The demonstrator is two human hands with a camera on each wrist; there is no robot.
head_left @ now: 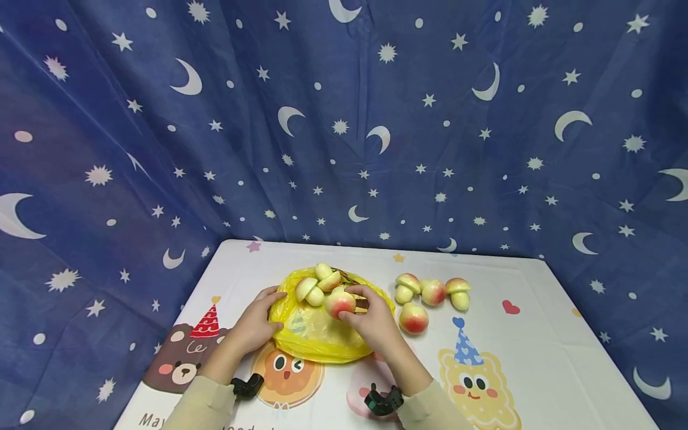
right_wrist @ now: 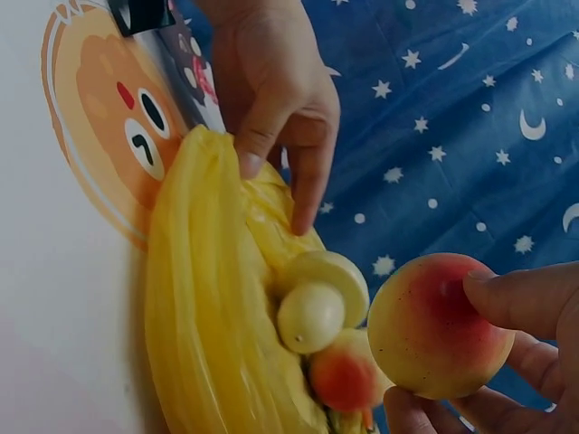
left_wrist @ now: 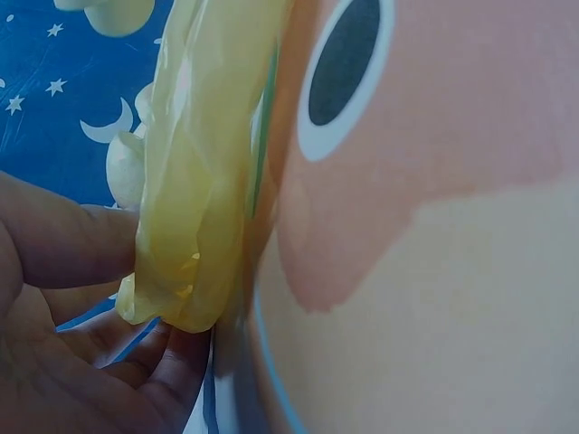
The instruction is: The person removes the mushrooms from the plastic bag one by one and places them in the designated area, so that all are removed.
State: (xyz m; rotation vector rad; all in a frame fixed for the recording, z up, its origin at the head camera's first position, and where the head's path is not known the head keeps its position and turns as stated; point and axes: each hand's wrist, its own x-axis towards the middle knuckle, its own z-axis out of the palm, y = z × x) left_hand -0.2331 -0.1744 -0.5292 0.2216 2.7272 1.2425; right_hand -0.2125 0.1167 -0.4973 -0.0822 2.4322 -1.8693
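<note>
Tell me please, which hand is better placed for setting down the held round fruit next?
Probably the right hand: it holds that round fruit over the yellow bag, while the left hand grips the bag's edge and would have to let go.

You have a yellow bag point(head_left: 335, 353), pale yellow mushrooms point(head_left: 458, 285), some with red-tinged caps, and round yellow fruits point(head_left: 414, 319) blushed red; your sleeves point(head_left: 203, 405) are beige, the tablecloth point(head_left: 564, 346) white with cartoon prints, the curtain point(head_left: 408, 146) dark blue with white moons and stars

A curtained-off nook; its sort of room could not be told
Star-and-moon cloth point(head_left: 344, 149) hung around a cartoon-printed counter point(head_left: 564, 352).
</note>
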